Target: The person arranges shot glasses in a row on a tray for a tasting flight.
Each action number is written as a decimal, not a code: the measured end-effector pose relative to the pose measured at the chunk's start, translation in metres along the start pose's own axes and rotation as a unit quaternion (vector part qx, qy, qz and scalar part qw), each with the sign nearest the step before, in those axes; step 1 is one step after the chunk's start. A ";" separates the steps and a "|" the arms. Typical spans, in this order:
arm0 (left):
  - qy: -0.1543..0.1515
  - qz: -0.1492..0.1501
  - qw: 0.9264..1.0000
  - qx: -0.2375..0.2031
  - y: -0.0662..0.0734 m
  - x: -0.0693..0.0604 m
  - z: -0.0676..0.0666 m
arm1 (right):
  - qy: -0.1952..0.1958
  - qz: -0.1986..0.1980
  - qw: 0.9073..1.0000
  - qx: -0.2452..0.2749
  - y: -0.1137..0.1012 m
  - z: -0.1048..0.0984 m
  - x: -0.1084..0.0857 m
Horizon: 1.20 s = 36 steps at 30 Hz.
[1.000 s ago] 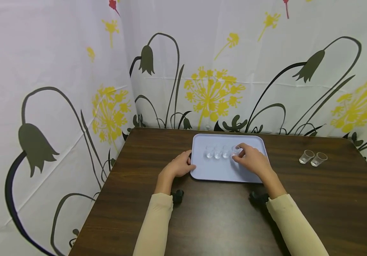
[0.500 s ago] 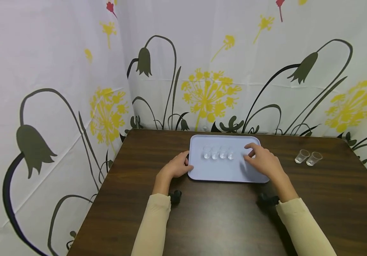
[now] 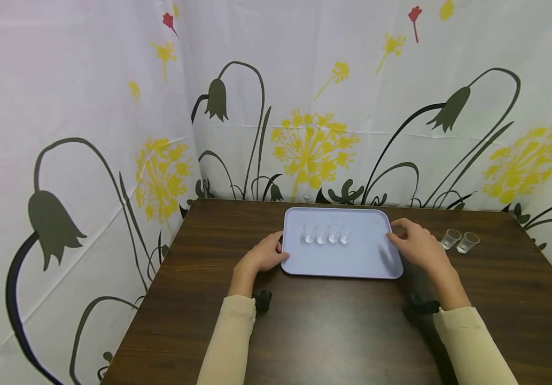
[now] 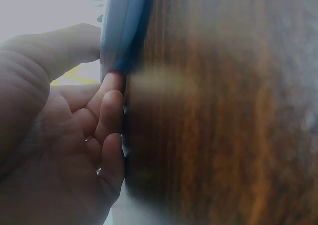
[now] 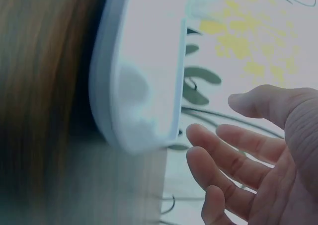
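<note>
A pale lavender tray [image 3: 343,264] lies on the table, with several small clear cups [image 3: 327,237] upright in a row on it. At its left edge, my left hand [image 3: 262,254] holds the tray; the left wrist view has the thumb over the rim [image 4: 113,36] and fingertips low beside and under it. My right hand [image 3: 417,243] is at the tray's right edge, fingers loosely bent and holding nothing. In the right wrist view, a gap separates that hand [image 5: 258,160] from the tray [image 5: 149,61].
Two more clear cups, one [image 3: 450,239] partly behind my right hand and another [image 3: 468,242] beside it, sit on the dark wood table [image 3: 333,331] to the right. A flower-patterned curtain [image 3: 237,32] hangs behind and to the left.
My right hand has let go of the rightmost cup in the row and moved right to the tray's right edge. The left hand has stayed at the left edge.
</note>
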State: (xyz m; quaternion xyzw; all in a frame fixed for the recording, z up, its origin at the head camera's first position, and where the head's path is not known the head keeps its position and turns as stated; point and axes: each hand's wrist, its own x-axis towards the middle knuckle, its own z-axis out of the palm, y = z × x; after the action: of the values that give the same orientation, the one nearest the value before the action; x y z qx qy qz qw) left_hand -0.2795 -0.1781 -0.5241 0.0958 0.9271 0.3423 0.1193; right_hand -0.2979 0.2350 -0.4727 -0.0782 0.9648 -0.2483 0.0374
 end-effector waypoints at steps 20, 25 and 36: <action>0.002 0.001 1.000 0.021 -0.036 0.029 0.019 | 0.012 0.043 0.999 0.005 0.053 -0.033 -0.012; 0.008 -0.003 0.999 0.031 -0.040 0.030 0.025 | 0.032 0.073 0.997 -0.010 0.067 -0.040 -0.019; -0.003 -0.005 1.000 0.012 -0.001 0.002 0.000 | 0.048 0.129 0.990 -0.021 0.082 -0.056 -0.026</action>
State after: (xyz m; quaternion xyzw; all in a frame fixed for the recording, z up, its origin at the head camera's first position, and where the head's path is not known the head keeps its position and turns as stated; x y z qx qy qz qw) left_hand -0.2817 -0.1785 -0.5251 0.0936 0.9314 0.3299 0.1224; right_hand -0.2888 0.3364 -0.4626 0.0585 0.9725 -0.2243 0.0214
